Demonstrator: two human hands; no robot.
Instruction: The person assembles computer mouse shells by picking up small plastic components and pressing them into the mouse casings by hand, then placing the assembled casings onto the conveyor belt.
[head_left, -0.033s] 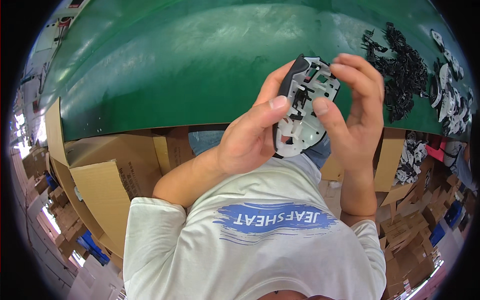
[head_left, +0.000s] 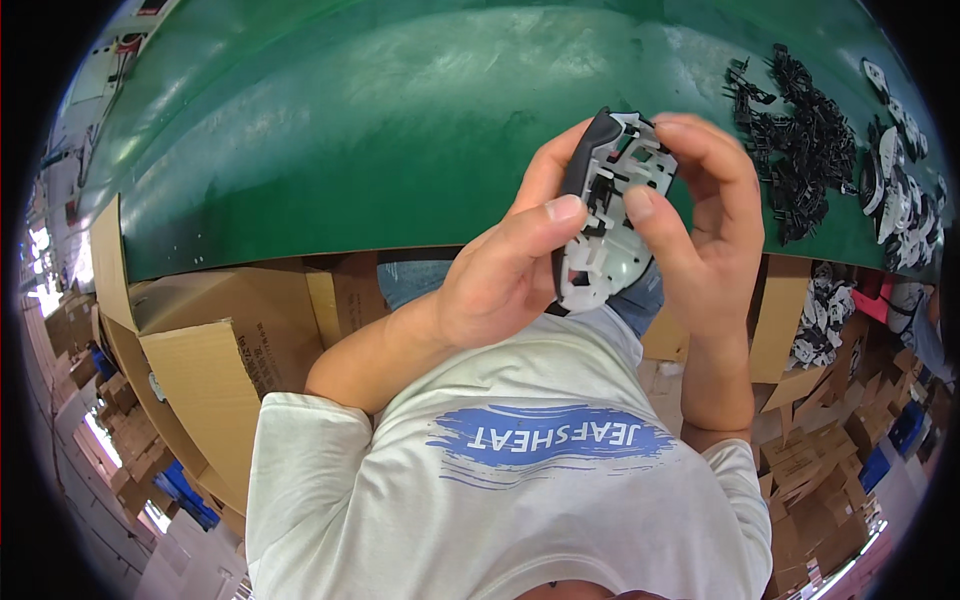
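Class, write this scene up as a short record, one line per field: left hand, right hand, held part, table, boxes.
Left hand: grips the left side of a black-and-white plastic shell
Right hand: fingers curled at the shell's far right edge, thumb over its inside; firmness of hold unclear
Held part: tilted, ribbed white inside showing, dark outer edge
Table: green tabletop; black parts heaped right, white-and-black pieces beyond
Boxes: open cardboard box at left

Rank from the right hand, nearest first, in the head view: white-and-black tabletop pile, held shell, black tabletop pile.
1. Held shell: in left hand.
2. Black tabletop pile: right side.
3. White-and-black tabletop pile: farther right.
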